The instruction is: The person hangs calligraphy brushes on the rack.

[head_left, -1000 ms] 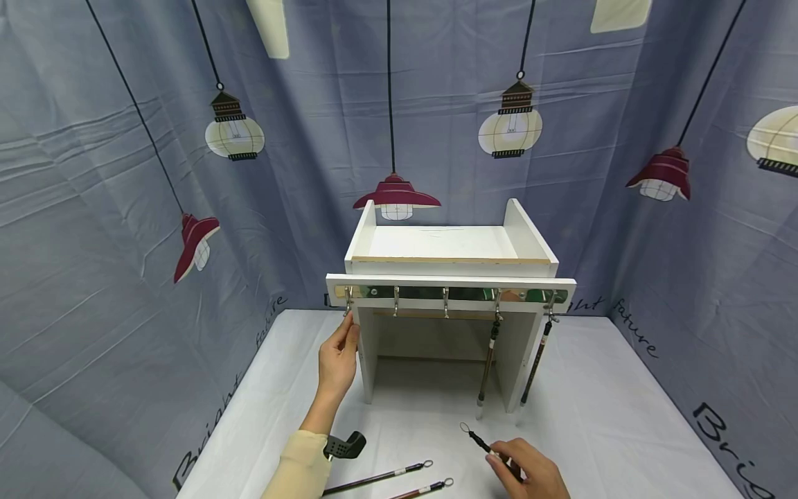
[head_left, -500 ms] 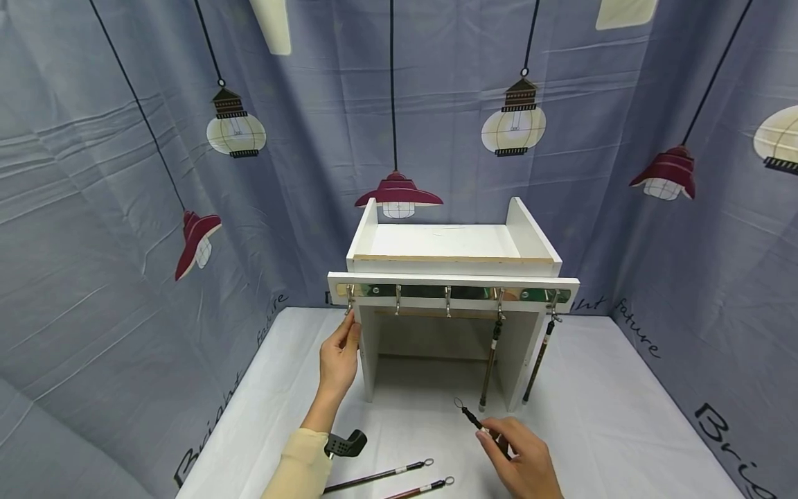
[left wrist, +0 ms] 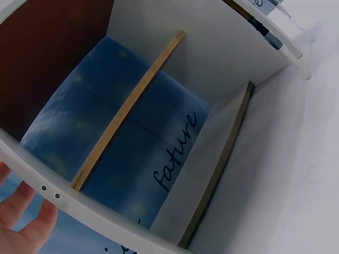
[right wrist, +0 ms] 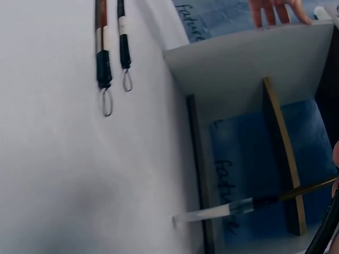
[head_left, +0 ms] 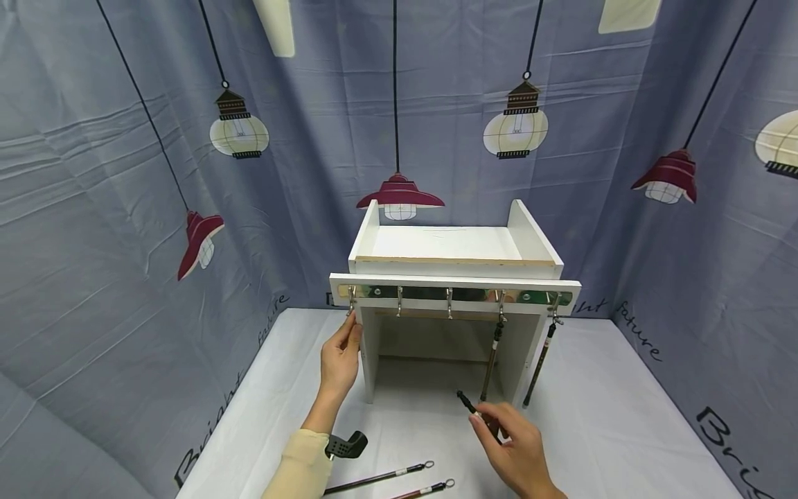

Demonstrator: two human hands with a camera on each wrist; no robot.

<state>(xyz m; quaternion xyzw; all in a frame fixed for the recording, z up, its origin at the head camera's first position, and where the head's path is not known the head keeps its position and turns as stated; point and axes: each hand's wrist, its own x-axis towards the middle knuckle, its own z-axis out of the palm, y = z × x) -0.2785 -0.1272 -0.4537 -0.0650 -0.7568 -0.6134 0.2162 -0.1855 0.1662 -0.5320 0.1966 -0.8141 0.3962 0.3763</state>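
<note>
My right hand (head_left: 512, 443) pinches a calligraphy brush (head_left: 465, 402) near its dark loop end, which points up and left, in front of the white stand (head_left: 461, 269). Most of that brush is hidden by the hand. In the head view, my left hand (head_left: 339, 357) has its fingertips just under the leftmost hook (head_left: 352, 298) of the stand's hook strip. Its fingers lie along the outside of the side panel (left wrist: 100, 214) in the left wrist view. Two calligraphy brushes hang at the right, one from the fourth hook (head_left: 490, 360) and one from the end hook (head_left: 539, 364).
Two more brushes lie on the white tabletop, a dark one (head_left: 380, 477) and a reddish-brown one (head_left: 424, 491), with loops toward the right. The stand has an upper shelf (head_left: 445, 242) and a hollow lower part. A blue-grey curtain (head_left: 299, 173) surrounds the table.
My right hand has moved up and slightly left with the brush, closer to the stand. My left hand stays at the left end of the hook strip.
</note>
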